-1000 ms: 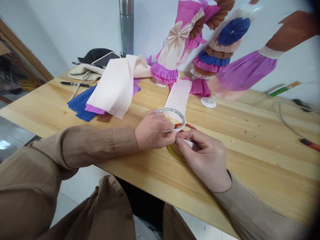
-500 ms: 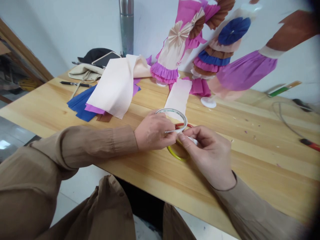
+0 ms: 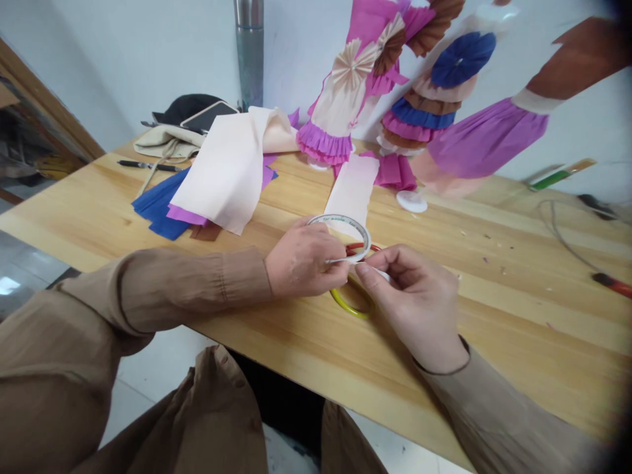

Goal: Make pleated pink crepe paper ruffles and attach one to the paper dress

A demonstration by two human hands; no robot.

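Gripping the roll of tape (image 3: 345, 220) from its eight o'clock side, the left hand (image 3: 306, 260) in the head view was curled almost into a fist over the rim, probably to steady the ring. The right hand (image 3: 415, 299), at four o'clock, had thumb and forefinger pinched together, a white piece (image 3: 384, 276) showing at its fingers; this was likely a tape end, though any join with the roll was hard to make out. The hands nearly met, presumably for control over a short length. The roll was tilted above the near middle of the desk (image 3: 276, 342): a thin, wide white ring with greenish lettering round its inner wall. Below the hands, at six o'clock, lay looped red-and-yellow handles (image 3: 347, 309), seemingly within easy reach. At twelve o'clock a pale paper strip (image 3: 353, 187) lay flat, while at ten o'clock a larger pale sheet (image 3: 222, 164) overlapped blue paper (image 3: 158, 203), perhaps set out of the hands' way. Beyond, at twelve o'clock, stood a ruffled pink-and-cream figure (image 3: 333, 112), backed against the wall (image 3: 162, 52), possibly for safekeeping.
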